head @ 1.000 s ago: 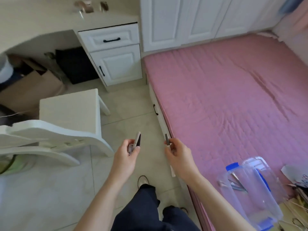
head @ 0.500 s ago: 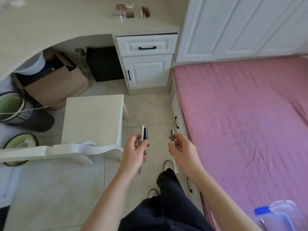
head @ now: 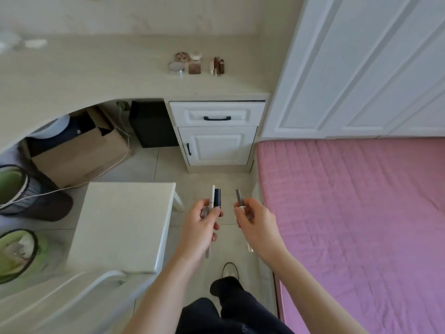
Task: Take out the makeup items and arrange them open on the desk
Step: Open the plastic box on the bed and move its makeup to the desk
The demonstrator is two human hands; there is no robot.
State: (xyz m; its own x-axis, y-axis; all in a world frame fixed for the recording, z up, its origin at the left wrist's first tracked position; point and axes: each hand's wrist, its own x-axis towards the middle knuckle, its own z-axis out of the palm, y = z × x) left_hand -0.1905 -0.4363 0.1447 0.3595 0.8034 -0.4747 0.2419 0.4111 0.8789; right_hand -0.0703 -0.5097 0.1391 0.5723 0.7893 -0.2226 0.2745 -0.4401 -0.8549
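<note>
Head cam: left hand fingers curled round a slim white pen-like stick plus a dark navy tube; right hand pinches a grey stick (no readable labels), all held well short of the desk, over the floor.

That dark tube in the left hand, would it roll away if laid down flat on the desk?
Probably. The dark tube looks round and smooth, so on the flat desk it could roll unless stood on end. It seems stiff and light: the left hand pinches it together with a white stick. Standing upright, it looks narrow, so it may tip.
</note>
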